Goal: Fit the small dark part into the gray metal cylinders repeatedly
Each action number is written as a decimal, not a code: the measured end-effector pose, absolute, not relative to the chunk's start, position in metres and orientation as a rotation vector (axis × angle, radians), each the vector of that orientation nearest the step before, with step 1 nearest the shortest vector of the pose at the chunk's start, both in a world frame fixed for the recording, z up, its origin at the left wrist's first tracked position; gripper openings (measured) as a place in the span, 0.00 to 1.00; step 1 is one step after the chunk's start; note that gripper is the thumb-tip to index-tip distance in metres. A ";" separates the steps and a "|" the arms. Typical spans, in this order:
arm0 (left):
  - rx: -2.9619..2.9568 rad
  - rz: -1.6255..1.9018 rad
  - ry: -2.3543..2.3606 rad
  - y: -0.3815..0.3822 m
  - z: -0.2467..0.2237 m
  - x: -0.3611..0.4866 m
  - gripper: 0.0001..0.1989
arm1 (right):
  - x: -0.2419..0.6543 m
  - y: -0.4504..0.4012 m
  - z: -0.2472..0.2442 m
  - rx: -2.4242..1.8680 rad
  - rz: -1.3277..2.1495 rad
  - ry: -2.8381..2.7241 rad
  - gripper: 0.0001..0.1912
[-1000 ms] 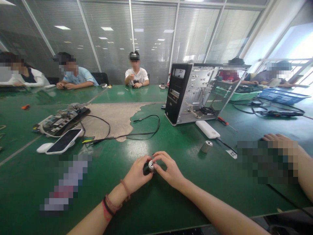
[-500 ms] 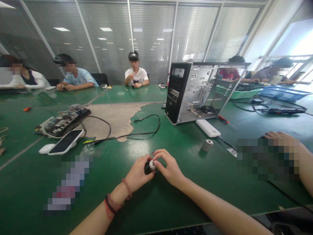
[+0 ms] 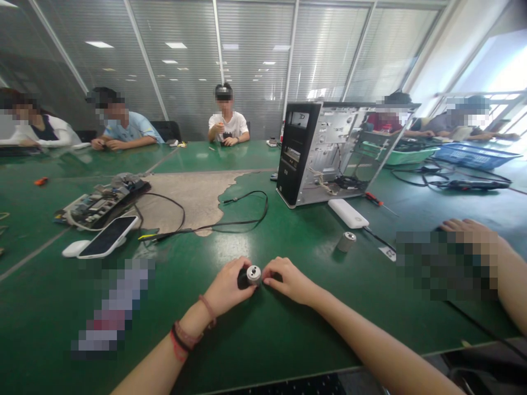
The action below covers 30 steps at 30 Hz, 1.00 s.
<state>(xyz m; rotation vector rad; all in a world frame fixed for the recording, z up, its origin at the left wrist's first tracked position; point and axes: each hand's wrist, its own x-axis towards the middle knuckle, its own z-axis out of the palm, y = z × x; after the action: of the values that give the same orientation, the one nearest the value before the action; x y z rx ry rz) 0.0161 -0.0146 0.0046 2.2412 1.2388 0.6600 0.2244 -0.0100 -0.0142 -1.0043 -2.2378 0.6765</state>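
Note:
A small metal cylinder (image 3: 254, 275) with holes in its top stands near the front middle of the green table (image 3: 222, 351). My left hand (image 3: 231, 285) is wrapped round its left side, thumb in front and fingers behind. Just right of the cylinder is my right hand (image 3: 286, 278), its thumb and forefinger closed together at the cylinder's side; whether they pinch anything is too small to tell. A second metal cylinder (image 3: 346, 242) stands farther right, beyond my right hand.
An open computer case (image 3: 298, 156) stands behind, with a white power bank (image 3: 348, 213) and a screwdriver (image 3: 374, 199) before it. At left lie a phone (image 3: 107, 237) and a circuit assembly (image 3: 102, 206). Another person's arm (image 3: 510, 274) rests at right.
My right thumb and fingers have come off the top of the cylinder and moved to its right side, uncovering the top. My left hand keeps its hold.

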 end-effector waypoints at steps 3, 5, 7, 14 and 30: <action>2.247 0.649 1.233 -0.014 0.005 0.015 0.12 | 0.224 -0.009 -0.014 -0.978 0.662 -2.311 0.03; 2.252 0.639 1.233 -0.015 0.005 0.015 0.12 | 0.226 -0.008 -0.012 -0.968 0.689 -2.292 0.04; 2.261 0.622 1.233 -0.014 0.006 0.016 0.11 | 0.230 -0.007 -0.010 -0.965 0.757 -2.264 0.05; 2.406 0.507 1.078 -0.007 0.012 0.003 0.16 | 0.242 0.003 -0.014 -1.071 1.007 -2.067 0.12; 2.625 0.475 1.184 0.000 0.007 -0.010 0.07 | 0.205 -0.006 -0.014 -0.934 0.763 -2.102 0.18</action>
<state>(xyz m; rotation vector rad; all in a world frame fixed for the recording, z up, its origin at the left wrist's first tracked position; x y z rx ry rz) -0.0097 0.0001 0.0066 2.6252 1.1841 0.4754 0.2049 -0.0058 -0.0143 -0.9344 -2.1022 0.7630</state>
